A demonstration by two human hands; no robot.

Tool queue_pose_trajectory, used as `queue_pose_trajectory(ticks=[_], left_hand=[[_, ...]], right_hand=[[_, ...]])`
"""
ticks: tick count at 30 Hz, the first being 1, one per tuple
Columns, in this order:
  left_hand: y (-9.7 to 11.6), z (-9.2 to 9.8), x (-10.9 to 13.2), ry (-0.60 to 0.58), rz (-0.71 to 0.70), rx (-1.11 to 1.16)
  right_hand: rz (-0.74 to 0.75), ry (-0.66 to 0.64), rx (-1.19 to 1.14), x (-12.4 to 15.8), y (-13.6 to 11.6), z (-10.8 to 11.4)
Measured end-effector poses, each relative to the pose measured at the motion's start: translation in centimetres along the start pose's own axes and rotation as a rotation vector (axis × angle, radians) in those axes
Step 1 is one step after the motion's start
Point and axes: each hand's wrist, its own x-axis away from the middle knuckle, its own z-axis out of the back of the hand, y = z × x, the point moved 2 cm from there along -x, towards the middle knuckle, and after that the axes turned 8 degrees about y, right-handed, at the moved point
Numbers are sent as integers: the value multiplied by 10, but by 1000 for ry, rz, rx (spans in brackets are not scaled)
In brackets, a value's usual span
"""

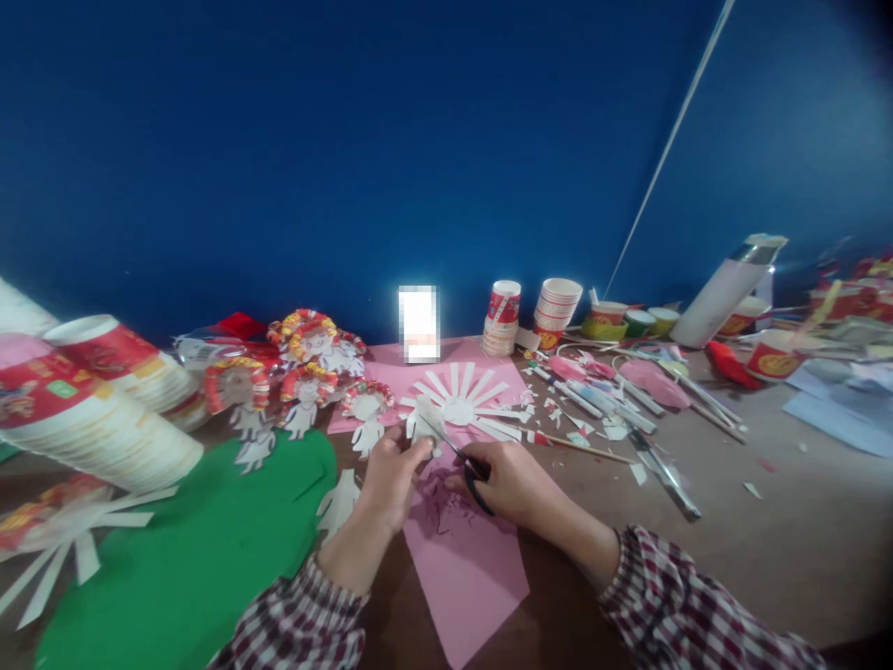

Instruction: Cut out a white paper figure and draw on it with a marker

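Being partly covered by the thumb and fingers of the left hand [394, 470], a small paper piece [423, 419] is being pinched at the centre of the frame, its lower outline being hidden. Black-handled scissors [477, 489] are being gripped in the right hand [513, 479], the handle loops being partly concealed by fingers; whether the paper is being touched by the blades cannot be told. A bright upright shape [419, 324] above the centre is being masked by pixelation. Stacked paper cups [104, 437] are being cut off by the left edge, checked sleeves [670, 586] by the bottom edge, and the clutter at the far right is being blurred.

The brown table [802, 558] is being covered by a green sheet [209, 540] at the lower left and by pink paper [467, 577] at the lower middle, where dark scraps [446, 507] are being borne. The upper frame is being filled by a blue wall [419, 140].

The paper piece is being seen as whitish and thin, a fan of white strips [457, 409] being spread just beyond it.
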Motion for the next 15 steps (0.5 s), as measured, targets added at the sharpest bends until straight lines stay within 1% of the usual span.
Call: queue_pose_trajectory(ticks=[9, 15], left_hand=[[0, -1, 0, -11, 35, 50], [1, -2, 1, 15, 34, 65]], right_hand=[[-37, -9, -19, 1, 1, 0], [-40, -8, -11, 1, 1, -1]])
